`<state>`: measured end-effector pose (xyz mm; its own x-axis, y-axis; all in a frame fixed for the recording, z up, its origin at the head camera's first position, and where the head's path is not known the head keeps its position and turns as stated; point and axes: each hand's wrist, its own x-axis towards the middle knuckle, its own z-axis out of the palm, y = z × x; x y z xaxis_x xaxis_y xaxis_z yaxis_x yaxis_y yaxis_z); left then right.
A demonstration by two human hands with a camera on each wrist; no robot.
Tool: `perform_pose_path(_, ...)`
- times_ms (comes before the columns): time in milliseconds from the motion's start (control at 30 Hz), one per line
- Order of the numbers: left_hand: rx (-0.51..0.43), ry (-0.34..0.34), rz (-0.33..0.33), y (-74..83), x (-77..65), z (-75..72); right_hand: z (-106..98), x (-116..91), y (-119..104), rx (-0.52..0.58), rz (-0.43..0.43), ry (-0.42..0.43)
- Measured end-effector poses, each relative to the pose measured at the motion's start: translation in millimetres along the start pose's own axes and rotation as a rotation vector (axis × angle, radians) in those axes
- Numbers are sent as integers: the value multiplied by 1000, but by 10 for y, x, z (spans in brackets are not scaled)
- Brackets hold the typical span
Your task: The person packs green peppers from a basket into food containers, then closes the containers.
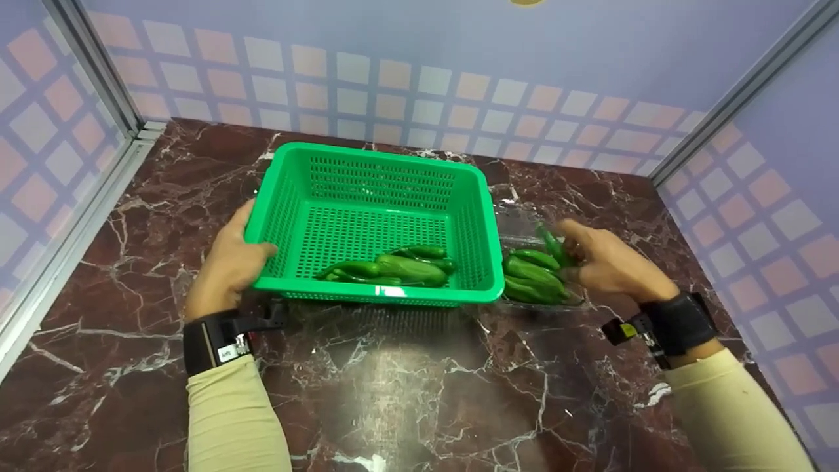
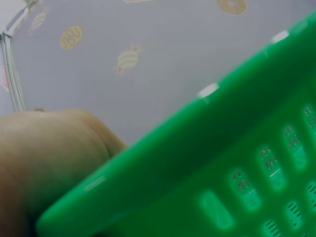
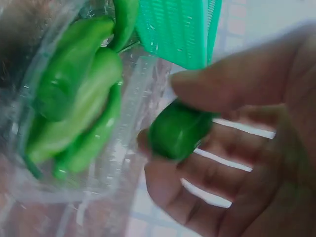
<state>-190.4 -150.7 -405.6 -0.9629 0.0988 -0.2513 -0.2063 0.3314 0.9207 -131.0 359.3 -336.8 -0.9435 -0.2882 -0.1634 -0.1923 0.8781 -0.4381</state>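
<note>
Basket: the green basket [image 1: 387, 154] is standing in front of the person, and from where I'm watching, its slotted floor and walls are showing clearly.
Left hand: the left hand [image 1: 229, 259] is gripping the basket at its left side, the thumb reaching over the rim; the other fingers are mostly hiding behind the wall.
Right hand: the right hand [image 1: 613, 262] is hovering to the right of the basket, thumb and fingertips pinching one pepper [image 3: 178, 131]; a little blur is softening it.
Peppers inside: several green peppers [image 1: 411, 270] are lying together in the basket, along its near wall and toward its right corner.
Clear tray: a see-through plastic tray [image 1: 521, 226] is sitting just right of the basket, its edge partly hiding behind the rim; I can't tell whether they are touching.
Peppers in the tray: more peppers [image 1: 534, 278] are lying side by side there, right of the basket.
Tabletop: dark red, white-veined marbling [image 1: 393, 400] is spreading all around the basket.
Wall: lilac panelling with pastel squares [image 1: 393, 98] is rising behind the basket.
</note>
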Motion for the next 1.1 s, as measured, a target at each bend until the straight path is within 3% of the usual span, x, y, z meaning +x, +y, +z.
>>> perform_pose_path(133,-5,10,-6,-2,-12,-7,163,53,41,214,31,38)
perform_pose_path(200,-4,8,-2,-10,-12,-1,259,82,46,264,18,72)
perform_pose_path(400,-9,7,-4,-25,-7,15,466,138,26,99,-33,244)
perform_pose_path(633,-1,1,-2,9,-9,-7,565,86,28,185,32,170)
perform_pose_path(867,-15,4,-12,17,-6,0,679,61,62,271,45,310)
perform_pose_path(1100,-19,6,-8,15,0,5,625,-42,89,174,62,329)
